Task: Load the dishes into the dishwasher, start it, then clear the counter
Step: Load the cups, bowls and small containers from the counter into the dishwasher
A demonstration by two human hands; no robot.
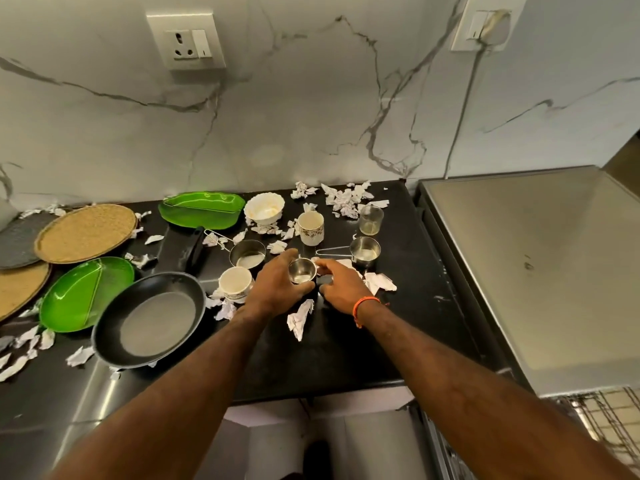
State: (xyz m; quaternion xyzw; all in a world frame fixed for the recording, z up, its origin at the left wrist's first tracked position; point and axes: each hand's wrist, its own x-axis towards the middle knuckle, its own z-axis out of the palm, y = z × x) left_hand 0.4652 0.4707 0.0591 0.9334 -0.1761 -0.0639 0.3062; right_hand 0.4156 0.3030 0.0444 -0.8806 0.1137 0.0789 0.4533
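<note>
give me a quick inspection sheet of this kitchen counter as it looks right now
surface: black stone counter, littered all over.
job's things: black frying pan; two green leaf-shaped plates; white scalloped bowl; floral white mug; clear glass tumbler; two larger steel measuring cups; white cup.
clutter: crumpled white paper scraps; round woven mats.
grippers: left hand holds a small steel cup; right hand pinches its handle side.
cables: grey cord hangs from the right wall socket.
surroundings: marble-look wall, steel appliance top at right.
</note>
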